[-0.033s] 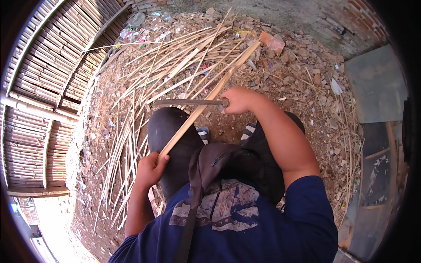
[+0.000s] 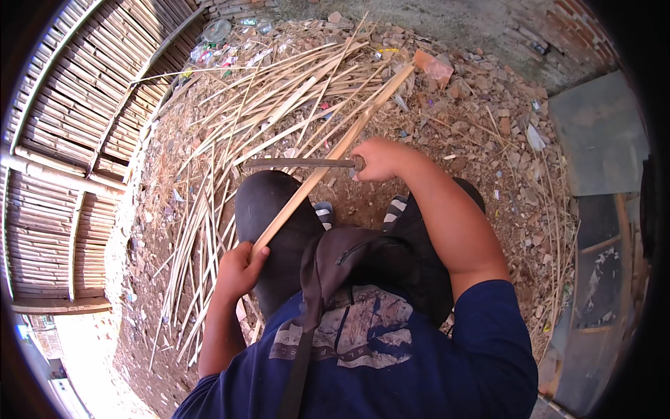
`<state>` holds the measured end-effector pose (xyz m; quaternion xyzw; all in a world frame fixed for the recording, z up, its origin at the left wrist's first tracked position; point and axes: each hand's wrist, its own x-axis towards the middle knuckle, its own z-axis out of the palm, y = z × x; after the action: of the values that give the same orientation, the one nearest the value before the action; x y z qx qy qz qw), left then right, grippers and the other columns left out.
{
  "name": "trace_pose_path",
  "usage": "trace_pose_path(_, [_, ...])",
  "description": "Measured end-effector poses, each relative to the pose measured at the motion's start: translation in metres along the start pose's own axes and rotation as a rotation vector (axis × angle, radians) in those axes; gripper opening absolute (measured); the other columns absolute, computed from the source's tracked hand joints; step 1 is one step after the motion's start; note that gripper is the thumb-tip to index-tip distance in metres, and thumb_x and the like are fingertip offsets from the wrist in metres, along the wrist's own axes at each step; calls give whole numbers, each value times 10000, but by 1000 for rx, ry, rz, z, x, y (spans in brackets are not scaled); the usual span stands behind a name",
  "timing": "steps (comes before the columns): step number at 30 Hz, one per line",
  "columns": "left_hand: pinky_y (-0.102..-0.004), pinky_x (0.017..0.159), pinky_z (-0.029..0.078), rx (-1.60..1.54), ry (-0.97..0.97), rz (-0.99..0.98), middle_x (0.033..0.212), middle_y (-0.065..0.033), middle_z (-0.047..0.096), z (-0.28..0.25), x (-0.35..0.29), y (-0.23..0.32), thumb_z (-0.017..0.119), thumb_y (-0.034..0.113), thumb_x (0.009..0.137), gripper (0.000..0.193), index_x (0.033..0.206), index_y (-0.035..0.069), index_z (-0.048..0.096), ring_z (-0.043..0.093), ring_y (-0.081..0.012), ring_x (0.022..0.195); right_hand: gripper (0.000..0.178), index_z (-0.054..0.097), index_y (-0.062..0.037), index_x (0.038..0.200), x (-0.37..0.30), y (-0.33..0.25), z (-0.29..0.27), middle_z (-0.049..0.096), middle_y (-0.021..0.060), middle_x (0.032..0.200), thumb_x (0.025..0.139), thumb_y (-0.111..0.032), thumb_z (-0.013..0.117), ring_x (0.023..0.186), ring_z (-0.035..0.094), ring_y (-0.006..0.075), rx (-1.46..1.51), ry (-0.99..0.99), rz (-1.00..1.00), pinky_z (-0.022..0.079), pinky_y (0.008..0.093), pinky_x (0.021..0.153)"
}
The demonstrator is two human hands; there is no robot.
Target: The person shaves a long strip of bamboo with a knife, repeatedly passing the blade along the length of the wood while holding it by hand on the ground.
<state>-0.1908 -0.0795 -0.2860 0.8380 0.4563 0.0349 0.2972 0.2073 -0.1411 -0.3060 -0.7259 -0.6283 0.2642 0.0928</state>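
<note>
My left hand grips the near end of a long bamboo strip that runs diagonally up to the right over my left knee. My right hand is closed on the handle of a long dark knife. Its blade lies level and crosses the strip, pointing left. A black pad covers the knee under the strip. Striped shoes show between my legs.
Several thin bamboo splints lie heaped on the dirt ahead and to the left. A slatted bamboo panel stands at the left. Broken bricks and rubble lie at the far right, beside grey slabs. A dark bag hangs on my chest.
</note>
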Motion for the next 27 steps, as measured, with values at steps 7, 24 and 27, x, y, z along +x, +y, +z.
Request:
trace_pose_path(7, [-437, 533, 403, -2, 49, 47, 574, -183, 541, 5, -1, -6, 677, 405, 942, 494, 715, -5, 520, 542, -333, 526, 484, 708, -44, 1122, -6, 13, -13, 723, 182, 921, 747, -337, 800, 857, 702, 325, 138, 52, 31, 548, 417, 792])
trace_pose_path(24, [-410, 552, 408, -3, 15, -2, 593, -144, 530, 1, -2, 0, 692, 405, 940, 487, 735, -7, 533, 504, -238, 569, 594, 672, -32, 1229, -6, 19, -13, 706, 214, 1040, 752, -359, 803, 995, 682, 357, 67, 77, 56, 533, 429, 861])
trace_pose_path(27, [-441, 555, 428, 8, 21, 15, 590, -183, 558, 2, 1, -4, 689, 427, 928, 502, 734, -9, 534, 565, -334, 552, 432, 700, -33, 1080, -6, 13, -11, 717, 184, 982, 754, -305, 781, 923, 701, 328, 95, 34, 89, 544, 427, 802])
